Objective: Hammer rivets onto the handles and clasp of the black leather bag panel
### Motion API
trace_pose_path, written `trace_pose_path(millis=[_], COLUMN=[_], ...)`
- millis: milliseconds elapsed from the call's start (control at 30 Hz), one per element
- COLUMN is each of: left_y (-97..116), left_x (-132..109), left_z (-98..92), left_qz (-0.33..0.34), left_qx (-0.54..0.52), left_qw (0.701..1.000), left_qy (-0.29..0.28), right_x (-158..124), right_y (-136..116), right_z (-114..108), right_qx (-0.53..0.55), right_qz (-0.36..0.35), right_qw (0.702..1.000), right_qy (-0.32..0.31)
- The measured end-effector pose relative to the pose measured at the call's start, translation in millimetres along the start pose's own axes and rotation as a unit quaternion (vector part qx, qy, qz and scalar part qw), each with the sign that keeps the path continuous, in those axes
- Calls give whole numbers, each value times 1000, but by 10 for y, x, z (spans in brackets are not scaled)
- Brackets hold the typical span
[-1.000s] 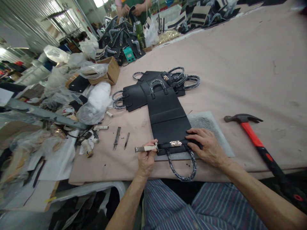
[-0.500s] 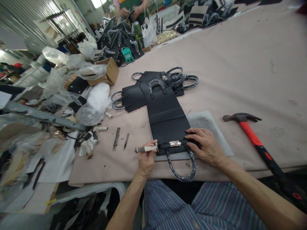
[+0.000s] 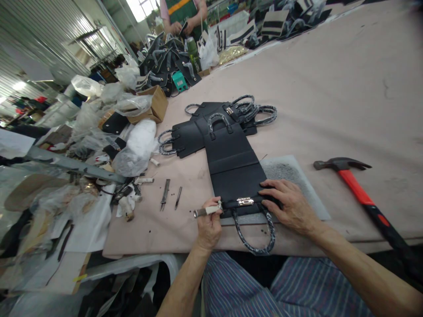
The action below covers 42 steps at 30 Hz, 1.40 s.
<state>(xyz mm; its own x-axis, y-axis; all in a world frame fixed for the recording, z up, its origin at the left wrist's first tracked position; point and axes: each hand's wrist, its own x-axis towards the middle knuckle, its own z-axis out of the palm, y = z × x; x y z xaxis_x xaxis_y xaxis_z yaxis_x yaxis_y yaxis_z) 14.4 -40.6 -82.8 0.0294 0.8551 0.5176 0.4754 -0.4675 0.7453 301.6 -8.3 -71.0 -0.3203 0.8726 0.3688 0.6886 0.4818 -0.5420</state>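
Observation:
In my left hand (image 3: 210,226) is a metal punch with a white-taped handle (image 3: 207,211), lying nearly level, its head at the left end of a black strap. The strap, with a shiny metal clasp (image 3: 245,201), crosses the lower part of a black bag panel (image 3: 236,169). My right hand (image 3: 291,204) grips the panel's right edge at the strap's other end, fingers bent over it; the thumb is partly hidden. A plastic-wrapped handle loop (image 3: 254,244) hangs toward me from the panel. Under the panel's right side lies a grey-white slab (image 3: 292,174).
A red-and-black claw hammer (image 3: 358,189) lies on the right. Two slim metal tools, a forked punch (image 3: 165,194) and a thin rod (image 3: 178,198), lie left. More black bag panels (image 3: 190,137) are stacked behind. Plastic bags and a cardboard box (image 3: 158,104) crowd the left; a person (image 3: 183,22) stands beyond.
The view has shifted slightly, so everything sits a little further right and lower. The punch in my left hand has turned a little at the strap's end; my right hand stays on the panel.

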Motion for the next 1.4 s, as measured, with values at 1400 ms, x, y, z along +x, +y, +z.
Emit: trace_pose_path(millis=[1400], left_y=[162], left_x=[263], left_z=[-13], left_qz=[-33], left_qx=[-1], left_qw=[994], left_qy=[-101], right_x=[-900], right_y=[818], right_z=[-915], right_qx=[-113], right_qz=[215], right_qw=[946], right_qy=[214])
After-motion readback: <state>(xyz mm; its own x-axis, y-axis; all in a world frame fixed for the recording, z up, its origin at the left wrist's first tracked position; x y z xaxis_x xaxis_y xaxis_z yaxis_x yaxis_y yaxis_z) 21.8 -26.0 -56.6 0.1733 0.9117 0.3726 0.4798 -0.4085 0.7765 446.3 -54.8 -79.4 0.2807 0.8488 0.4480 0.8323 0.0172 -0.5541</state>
